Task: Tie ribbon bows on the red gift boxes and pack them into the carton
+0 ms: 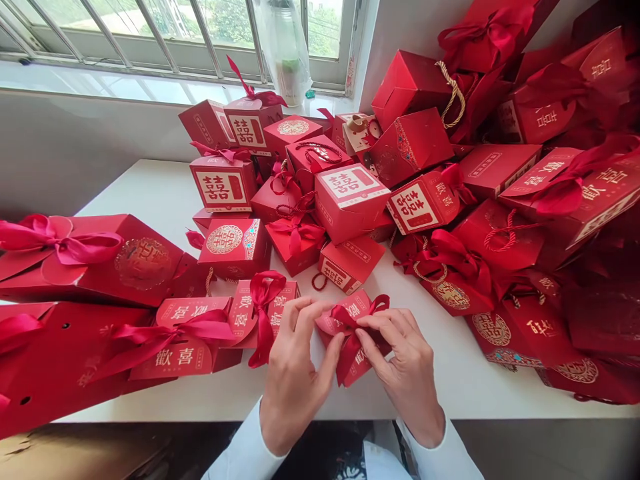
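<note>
A small red gift box (359,365) sits near the front edge of the white table, between my hands. A red ribbon bow (350,321) is on its top. My left hand (300,373) is at the box's left side, its thumb and fingers curved around the ribbon's left part. My right hand (403,360) pinches the ribbon at the bow's right side with thumb and index finger. Just left of my left hand stands a box with a tied red bow (267,300), and beside it another bowed box (183,357).
Many red boxes (353,200) are heaped at the table's middle and back, with a taller pile (515,240) on the right. Large red boxes (100,260) lie on the left. A bagged bottle (289,67) stands on the windowsill (100,87).
</note>
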Available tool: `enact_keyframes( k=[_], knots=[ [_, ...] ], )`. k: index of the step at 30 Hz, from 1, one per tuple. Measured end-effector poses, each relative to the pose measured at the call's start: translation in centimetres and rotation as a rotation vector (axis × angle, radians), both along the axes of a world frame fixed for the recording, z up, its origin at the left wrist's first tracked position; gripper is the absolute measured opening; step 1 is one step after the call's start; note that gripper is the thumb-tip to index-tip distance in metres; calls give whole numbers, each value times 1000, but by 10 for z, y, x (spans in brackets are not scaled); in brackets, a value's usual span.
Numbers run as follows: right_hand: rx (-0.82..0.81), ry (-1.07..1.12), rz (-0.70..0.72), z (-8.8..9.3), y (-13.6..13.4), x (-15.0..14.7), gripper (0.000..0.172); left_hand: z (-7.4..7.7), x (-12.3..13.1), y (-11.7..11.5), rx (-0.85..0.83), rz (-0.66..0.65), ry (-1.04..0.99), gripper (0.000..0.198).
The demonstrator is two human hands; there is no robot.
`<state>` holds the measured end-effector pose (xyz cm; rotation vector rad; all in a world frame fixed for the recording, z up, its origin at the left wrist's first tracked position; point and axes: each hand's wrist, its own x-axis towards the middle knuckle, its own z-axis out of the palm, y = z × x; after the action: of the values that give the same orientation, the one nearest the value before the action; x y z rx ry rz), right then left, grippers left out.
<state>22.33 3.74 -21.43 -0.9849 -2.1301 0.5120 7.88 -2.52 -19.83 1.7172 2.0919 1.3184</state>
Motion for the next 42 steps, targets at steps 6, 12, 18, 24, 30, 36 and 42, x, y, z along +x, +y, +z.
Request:
enact_keyframes(
  k=[6,12,18,24,30,36,42],
  knots=[
    [-8,-8,-9,0,-1,0,11,10,-4,-26,-432,-144,31,27],
    [-2,-2,2,-2,-2,1,12,17,0,-26,-689,-123,89,24],
    [-2,8,-8,-3,-2,1,12,12,2,-22,-695,-214,103,24],
    [0,3,-11,-4,0,1,11,17,-3,-28,-753,-298,26,26],
    [11,0,-15,-4,0,1,11,21,-1,-26,-791,-242,-217,32],
    [5,0,-16,-4,-1,0,12,11,4,-20,-661,-201,-202,36],
    [-5,9,-25,-4,0,0,10,8,3,-24,-650,-232,-186,29]
  ],
)
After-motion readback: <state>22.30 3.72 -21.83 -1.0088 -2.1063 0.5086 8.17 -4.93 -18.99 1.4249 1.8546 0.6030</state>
